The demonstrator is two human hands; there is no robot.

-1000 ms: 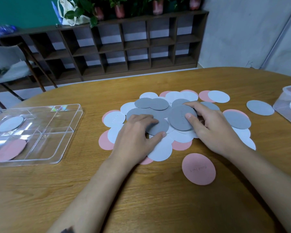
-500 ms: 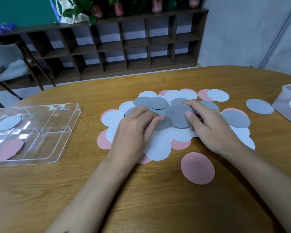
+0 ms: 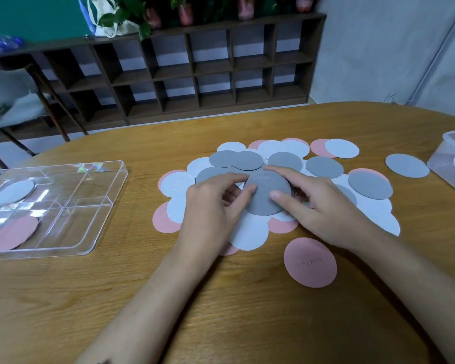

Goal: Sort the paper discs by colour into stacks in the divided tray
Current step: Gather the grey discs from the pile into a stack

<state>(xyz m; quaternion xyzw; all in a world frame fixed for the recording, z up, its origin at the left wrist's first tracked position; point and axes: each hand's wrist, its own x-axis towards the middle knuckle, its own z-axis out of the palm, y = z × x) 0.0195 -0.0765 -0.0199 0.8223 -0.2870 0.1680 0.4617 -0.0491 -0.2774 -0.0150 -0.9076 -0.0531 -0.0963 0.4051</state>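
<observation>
Our left hand [image 3: 213, 208] and right hand [image 3: 323, 208] together pinch a round grey paper disc [image 3: 267, 199] over the heap of grey, white and pink paper discs [image 3: 250, 232] on the wooden table [image 3: 221, 306]; the clear divided plastic tray [image 3: 86, 227] sits well left.

Two hands are recorded: left hand [image 3: 210, 206] and right hand [image 3: 323, 208]. Both forearms are seen uncovered down to the lower frame edge. Nails on the fingers [image 3: 276, 194] are cut short. A small dark mark [image 3: 101, 361] is noted at bottom left.
</observation>
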